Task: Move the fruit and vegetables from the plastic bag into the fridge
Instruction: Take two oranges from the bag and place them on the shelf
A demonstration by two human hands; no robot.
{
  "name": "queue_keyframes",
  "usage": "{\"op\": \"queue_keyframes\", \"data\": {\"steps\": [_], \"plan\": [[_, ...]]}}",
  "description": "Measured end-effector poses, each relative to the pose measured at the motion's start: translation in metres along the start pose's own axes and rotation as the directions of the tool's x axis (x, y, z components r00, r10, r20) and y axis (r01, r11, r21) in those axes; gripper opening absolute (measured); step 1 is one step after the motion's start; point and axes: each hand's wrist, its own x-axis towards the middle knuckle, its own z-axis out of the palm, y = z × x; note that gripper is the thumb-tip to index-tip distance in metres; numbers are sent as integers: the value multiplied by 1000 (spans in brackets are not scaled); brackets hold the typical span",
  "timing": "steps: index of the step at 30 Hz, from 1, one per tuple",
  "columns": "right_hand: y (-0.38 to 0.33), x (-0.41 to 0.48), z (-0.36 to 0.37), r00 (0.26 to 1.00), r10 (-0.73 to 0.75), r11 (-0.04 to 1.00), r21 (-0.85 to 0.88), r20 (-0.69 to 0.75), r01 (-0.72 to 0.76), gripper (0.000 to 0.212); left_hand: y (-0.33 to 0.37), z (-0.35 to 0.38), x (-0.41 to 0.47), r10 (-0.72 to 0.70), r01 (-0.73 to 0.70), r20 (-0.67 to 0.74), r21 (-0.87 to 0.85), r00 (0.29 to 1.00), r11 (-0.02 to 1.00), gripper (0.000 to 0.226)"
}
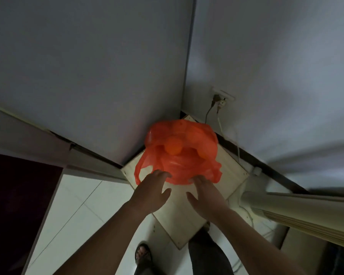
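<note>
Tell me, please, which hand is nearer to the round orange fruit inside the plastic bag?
Left, though only slightly. The left hand sits below and a little left of the orange fruit, its fingers at the plastic bag rim; the right hand is lower right.

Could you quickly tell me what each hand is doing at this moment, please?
Left hand: open, fingertips at the orange plastic bag, gripping nothing.
Right hand: open, fingertips at the bag's near edge, gripping nothing.

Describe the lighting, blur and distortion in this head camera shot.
Head view: dim, bluish light, with the orange plastic bag the only vivid colour; wide-angle bending splays the walls and the fridge; motion smear on the right wall, soft focus on the left hand and right hand; lower left nearly black.
</note>
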Motion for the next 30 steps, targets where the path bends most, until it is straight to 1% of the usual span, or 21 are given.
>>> {"op": "queue_keyframes", "data": {"steps": [5,8,11,13,17,21,22,24,26,28,30], "plan": [[16,20,50,972,-53,998,28,-228,61,46,-27,29,34,107,-106,-87,16,990,994,45],[34,38,78,944,-69,996,22,-322,81,44,-43,53,60,200,-190,-174,75,964,979,44],[50,56,94,910,-131,990,-2,-393,142,46,-58,72,83,283,-261,-254,116,925,958,44],[60,65,100,877,-181,982,-42,-445,181,47,-67,83,95,342,-301,-289,179,894,937,45],[72,83,114,804,-243,970,-107,-543,221,45,-85,96,110,458,-370,-361,287,812,884,53],[74,92,124,771,-255,966,-115,-583,232,57,-95,100,119,506,-376,-420,355,754,856,53],[74,93,126,765,-253,966,-111,-592,234,57,-97,100,121,508,-371,-432,365,745,854,52],[72,92,126,751,-242,968,-100,-614,230,52,-98,97,124,501,-358,-441,370,744,857,51],[69,92,125,753,-221,973,-91,-620,211,52,-95,93,125,491,-341,-436,379,754,860,53],[68,90,123,752,-218,975,-101,-622,199,52,-87,89,127,514,-355,-435,397,739,846,52],[67,87,122,755,-215,976,-114,-619,185,51,-77,85,131,520,-349,-411,422,748,836,52]]}}
